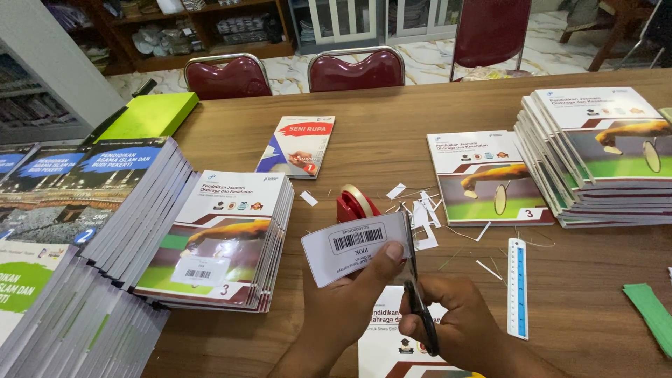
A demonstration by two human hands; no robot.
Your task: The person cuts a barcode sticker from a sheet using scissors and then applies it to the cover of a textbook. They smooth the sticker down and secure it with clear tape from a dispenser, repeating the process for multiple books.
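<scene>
My left hand (350, 304) pinches a white barcode label (353, 246) between thumb and fingers, held up over the wooden table (392, 140). My right hand (458, 325) grips black-handled scissors (416, 280), whose blades run up along the label's right edge. Beneath both hands lies a white textbook (381, 336), mostly hidden. Just behind the label sits a red tape dispenser (355, 203), and white paper offcuts (423, 213) are scattered to its right.
Textbook stacks stand at left (224, 238), far left (91, 203) and right (602, 154). A single book (486, 175) and a thin booklet (297, 145) lie mid-table. A blue-white ruler (517, 287) and green paper (651, 308) lie right. Red chairs (357, 70) stand behind the table.
</scene>
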